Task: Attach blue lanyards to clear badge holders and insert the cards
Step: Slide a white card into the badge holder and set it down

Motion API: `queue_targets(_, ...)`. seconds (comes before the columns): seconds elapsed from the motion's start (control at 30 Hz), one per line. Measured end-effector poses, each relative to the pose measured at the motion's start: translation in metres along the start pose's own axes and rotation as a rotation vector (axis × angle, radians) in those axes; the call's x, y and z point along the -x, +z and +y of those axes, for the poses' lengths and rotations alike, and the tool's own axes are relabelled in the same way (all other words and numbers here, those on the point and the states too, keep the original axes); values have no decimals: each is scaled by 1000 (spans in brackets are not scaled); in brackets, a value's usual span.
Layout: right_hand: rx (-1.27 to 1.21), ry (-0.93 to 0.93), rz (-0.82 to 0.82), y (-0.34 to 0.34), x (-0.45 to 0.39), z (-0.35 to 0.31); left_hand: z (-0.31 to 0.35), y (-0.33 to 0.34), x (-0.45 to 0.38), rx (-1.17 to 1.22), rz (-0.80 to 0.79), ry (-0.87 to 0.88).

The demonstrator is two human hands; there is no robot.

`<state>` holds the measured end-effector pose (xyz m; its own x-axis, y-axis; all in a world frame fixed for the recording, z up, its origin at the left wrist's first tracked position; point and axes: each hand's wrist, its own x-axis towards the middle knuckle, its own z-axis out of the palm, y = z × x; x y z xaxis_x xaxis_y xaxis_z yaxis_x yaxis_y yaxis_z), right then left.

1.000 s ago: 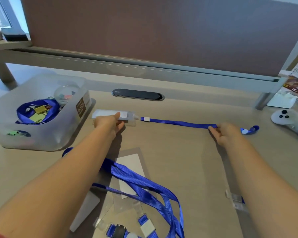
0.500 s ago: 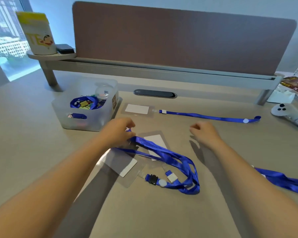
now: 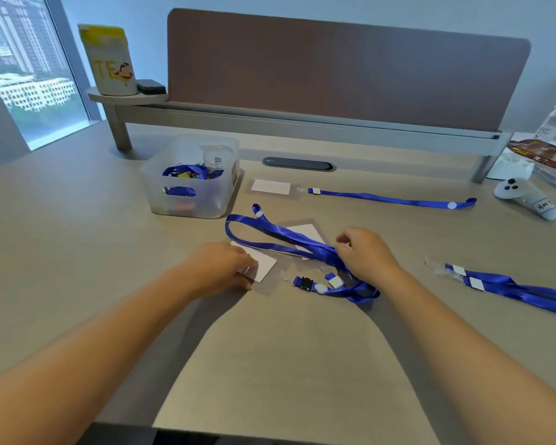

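Note:
A finished badge holder (image 3: pixel 272 187) with a white card lies at the back of the desk, its blue lanyard (image 3: pixel 389 199) stretched out to the right. In the middle, a tangled blue lanyard (image 3: pixel 280 235) lies across a clear holder with a card (image 3: pixel 305 234). My left hand (image 3: pixel 220 268) rests on another clear holder with a white card (image 3: pixel 264 268), fingers curled over its near corner. My right hand (image 3: pixel 363 255) pinches the tangled lanyard near its black clip (image 3: pixel 304 282). A third lanyard (image 3: pixel 511 287) lies at the right.
A translucent bin (image 3: pixel 190 178) with more lanyards stands at the back left. A white controller (image 3: pixel 527 197) and papers (image 3: pixel 543 152) sit at the far right. A brown divider panel (image 3: pixel 347 65) and a shelf with a yellow cup (image 3: pixel 109 62) close off the back.
Both hands left the stretched-out badge at the back and came back to the middle. My left hand now rests on the near holder, my right has moved onto the tangled lanyard.

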<state>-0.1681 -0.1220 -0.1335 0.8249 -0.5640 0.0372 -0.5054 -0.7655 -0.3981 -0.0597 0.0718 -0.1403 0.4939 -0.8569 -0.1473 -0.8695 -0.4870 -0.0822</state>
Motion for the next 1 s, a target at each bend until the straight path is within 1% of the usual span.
queue_targets(0.13,-6,-17,6,1,11,-5,8,9,6,-305,94,147)
queue_targets(0.2,-24,-34,4,-1,14,-9,10,11,8,-327,115,163)
queue_targets(0.3,-70,-78,4,-7,19,-17,13,-3,11,-252,143,100)
queue_targets(0.4,-162,-117,-11,-13,24,-25,17,-25,14,-102,243,-4)
queue_targets(0.5,-288,-131,-96,-16,28,-32,17,-39,13,121,318,-124)
queue_targets(0.57,-368,-129,-173,-18,31,-36,14,-47,8,208,333,-159)
queue_targets(0.67,-587,-97,-239,-22,35,-41,11,-62,5,245,356,-165)
queue_targets(0.73,-741,-59,-245,-26,36,-41,11,-69,5,231,381,-166)
queue_targets(0.77,-773,-59,-243,-27,36,-41,12,-72,6,220,395,-166)
queue_targets(0.9,-745,-90,-196,-27,37,-42,15,-73,8,226,439,-136)
queue_targets(1.0,-690,-102,-143,-28,36,-45,17,-70,7,319,449,-148)
